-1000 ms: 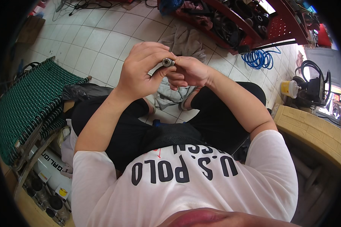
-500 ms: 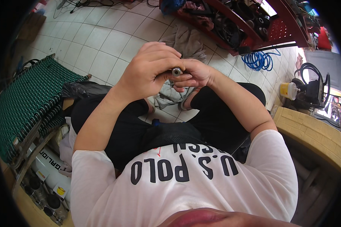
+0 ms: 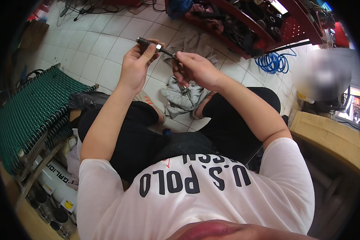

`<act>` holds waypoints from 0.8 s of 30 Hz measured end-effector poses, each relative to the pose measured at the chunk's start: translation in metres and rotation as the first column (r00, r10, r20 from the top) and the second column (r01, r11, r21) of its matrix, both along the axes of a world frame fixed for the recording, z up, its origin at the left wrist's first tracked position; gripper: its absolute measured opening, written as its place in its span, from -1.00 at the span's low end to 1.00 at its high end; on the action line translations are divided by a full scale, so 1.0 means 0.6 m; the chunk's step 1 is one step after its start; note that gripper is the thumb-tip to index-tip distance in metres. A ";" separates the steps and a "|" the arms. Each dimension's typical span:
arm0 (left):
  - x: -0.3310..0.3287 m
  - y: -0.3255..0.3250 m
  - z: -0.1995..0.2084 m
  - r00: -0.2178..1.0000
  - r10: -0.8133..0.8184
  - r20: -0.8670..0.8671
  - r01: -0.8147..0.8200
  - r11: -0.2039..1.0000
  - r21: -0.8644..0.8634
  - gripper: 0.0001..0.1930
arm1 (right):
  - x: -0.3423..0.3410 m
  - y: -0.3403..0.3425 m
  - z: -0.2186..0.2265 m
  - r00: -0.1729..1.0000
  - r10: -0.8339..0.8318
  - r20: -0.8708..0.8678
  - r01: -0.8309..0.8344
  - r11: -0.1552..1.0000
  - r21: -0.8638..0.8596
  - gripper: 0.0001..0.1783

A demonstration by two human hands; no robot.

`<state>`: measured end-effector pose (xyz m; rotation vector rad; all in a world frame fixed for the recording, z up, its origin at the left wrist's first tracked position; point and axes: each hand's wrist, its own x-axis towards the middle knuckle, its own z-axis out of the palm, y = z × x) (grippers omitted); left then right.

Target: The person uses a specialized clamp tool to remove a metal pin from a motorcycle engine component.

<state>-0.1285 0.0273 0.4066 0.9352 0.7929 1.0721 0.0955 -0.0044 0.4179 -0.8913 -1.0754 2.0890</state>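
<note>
Above my knees, a dark, slim cylindrical metal piece point(image 3: 145, 42) with a shiny nut-like collar and a thinner shaft lies slantwise between my hands. My left hand point(image 3: 137, 66) grips its thick part, thumb along the side near the collar. At the shaft's end, my right hand point(image 3: 198, 70) pinches with thumb and forefinger, its other fingers curled below. What exactly the piece is, I cannot tell. Beneath my right hand, a grey rag point(image 3: 173, 100) is spread on the floor between my feet, with small metal parts point(image 3: 186, 92) on it.
A green woven folding bed point(image 3: 32, 108) stands at my left above a white cylinder point(image 3: 56, 182). A red rack point(image 3: 264, 36) full of parts is ahead right, with a coiled blue hose point(image 3: 271, 63) beside it. A tan padded bench point(image 3: 328, 138) borders my right.
My hands have moved apart and the piece has turned from end-on to sideways, its thick end now pointing left. The rag and metal parts below show more.
</note>
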 end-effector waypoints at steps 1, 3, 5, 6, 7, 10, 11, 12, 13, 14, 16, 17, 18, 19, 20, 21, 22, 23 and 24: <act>0.003 0.000 -0.002 1.000 -0.023 -0.012 0.023 1.000 -0.017 -0.74 | -0.001 -0.003 -0.004 1.000 -0.008 -0.003 0.008 1.000 0.000 -0.51; 0.008 -0.001 -0.007 0.999 -0.038 -0.022 0.037 0.999 -0.022 -0.73 | -0.001 -0.009 -0.009 0.992 -0.044 0.120 0.026 0.989 0.149 -0.51; 0.013 -0.003 -0.012 0.998 -0.048 -0.030 0.048 0.999 -0.027 -0.73 | 0.006 -0.011 -0.010 0.993 -0.059 0.102 0.042 0.986 0.159 -0.52; 0.015 -0.004 -0.013 0.997 -0.067 0.025 0.068 0.997 -0.039 -0.74 | 0.011 -0.010 -0.013 0.995 -0.023 0.098 0.008 0.989 0.150 -0.52; 0.017 -0.004 -0.016 0.993 -0.085 0.081 0.089 0.995 -0.048 -0.75 | 0.015 -0.010 -0.014 0.995 0.012 0.095 -0.026 0.989 0.143 -0.52; 0.018 -0.006 -0.025 0.984 -0.133 0.122 0.138 0.990 -0.040 -0.75 | 0.019 -0.016 -0.012 0.998 0.041 -0.038 -0.041 0.999 0.015 -0.51; 0.019 -0.007 -0.027 0.983 -0.138 0.121 0.143 0.989 -0.039 -0.75 | 0.018 -0.019 -0.009 0.999 0.036 -0.039 -0.036 0.999 0.016 -0.51; 0.018 -0.008 -0.028 0.981 -0.135 0.142 0.141 0.989 -0.034 -0.75 | 0.017 -0.022 -0.005 0.997 0.032 -0.066 -0.033 0.999 -0.011 -0.50; 0.020 -0.009 -0.027 0.977 -0.136 0.165 0.142 0.989 -0.029 -0.75 | 0.017 -0.025 0.000 0.996 0.024 -0.091 -0.027 0.999 -0.038 -0.48; 0.019 -0.009 -0.026 0.976 -0.143 0.166 0.149 0.988 -0.028 -0.75 | 0.018 -0.028 -0.001 0.996 0.017 -0.090 -0.020 0.999 -0.037 -0.48; 0.019 -0.009 -0.022 0.975 -0.150 0.163 0.158 0.987 -0.037 -0.76 | 0.020 -0.027 -0.003 0.998 0.044 -0.053 -0.045 0.999 -0.002 -0.47; 0.021 -0.008 -0.022 0.974 -0.156 0.165 0.163 0.986 -0.032 -0.76 | 0.020 -0.027 -0.003 0.998 0.040 -0.051 -0.040 0.999 0.002 -0.47; 0.023 -0.006 -0.022 0.984 -0.138 0.113 0.146 0.987 -0.067 -0.76 | 0.019 -0.029 -0.001 0.997 0.016 0.081 -0.021 0.998 0.057 -0.47; 0.031 -0.002 -0.024 0.990 -0.127 0.063 0.133 0.986 -0.101 -0.75 | 0.024 -0.029 -0.002 0.977 -0.021 0.213 -0.003 0.994 0.113 -0.46; 0.037 -0.003 -0.021 0.989 -0.135 0.064 0.141 0.985 -0.100 -0.75 | 0.029 -0.027 -0.012 0.958 -0.072 0.278 0.010 0.975 0.220 -0.45; 0.047 -0.005 -0.019 0.994 -0.110 -0.017 0.107 0.986 -0.126 -0.73 | 0.039 -0.025 -0.019 0.932 -0.134 0.337 0.028 0.954 0.300 -0.48; 0.050 -0.007 -0.017 0.992 -0.076 -0.101 0.061 0.987 -0.148 -0.72 | 0.035 -0.027 -0.011 0.901 -0.195 0.388 0.053 0.937 0.346 -0.49; 0.052 -0.011 -0.020 0.992 -0.074 -0.102 0.059 0.988 -0.146 -0.72 | 0.031 -0.032 -0.002 0.864 -0.257 0.433 0.075 0.916 0.393 -0.49; 0.055 -0.017 -0.027 0.990 -0.078 -0.115 0.057 0.983 -0.175 -0.70 | 0.028 -0.042 0.006 0.870 -0.272 0.412 0.113 0.922 0.370 -0.50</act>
